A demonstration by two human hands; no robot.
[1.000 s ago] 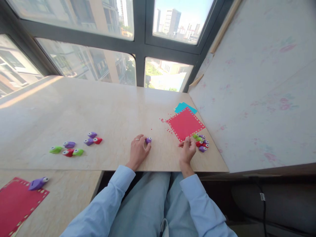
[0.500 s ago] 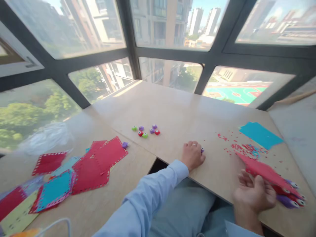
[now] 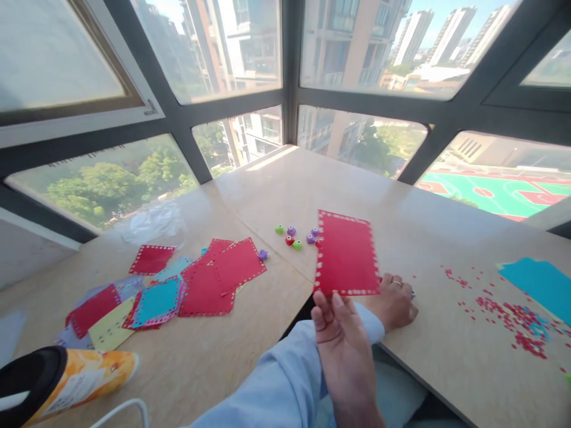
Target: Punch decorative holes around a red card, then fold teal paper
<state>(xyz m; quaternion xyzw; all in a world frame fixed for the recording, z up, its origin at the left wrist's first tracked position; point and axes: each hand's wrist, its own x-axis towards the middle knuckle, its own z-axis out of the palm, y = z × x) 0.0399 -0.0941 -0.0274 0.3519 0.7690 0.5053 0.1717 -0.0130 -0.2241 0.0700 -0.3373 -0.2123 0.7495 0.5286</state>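
Observation:
My right hand (image 3: 343, 345) pinches the bottom edge of a red paper card (image 3: 348, 254) between thumb and fingers. The card is held up off the table, with small holes punched along its edges. Behind it my left hand (image 3: 395, 303), with a ring on one finger, rests closed on the table near its front edge. A bit of a small purple craft punch with an eye (image 3: 413, 294) peeks out from under its fingers; the rest is hidden. Small bird-like punches (image 3: 291, 241) in green, purple and red stand beyond, some partly behind the card.
Overlapping red punched cards (image 3: 207, 291), a blue card (image 3: 157, 302) and a yellow card (image 3: 110, 324) lie to the left, near another purple punch (image 3: 263, 255). Red paper bits (image 3: 513, 318) and blue sheets (image 3: 539, 284) are at right. An orange-and-black container (image 3: 89, 380) lies front left.
My right hand has carried the red card leftward and raised it in front of my left hand. The view has turned left. My left hand still rests on the table.

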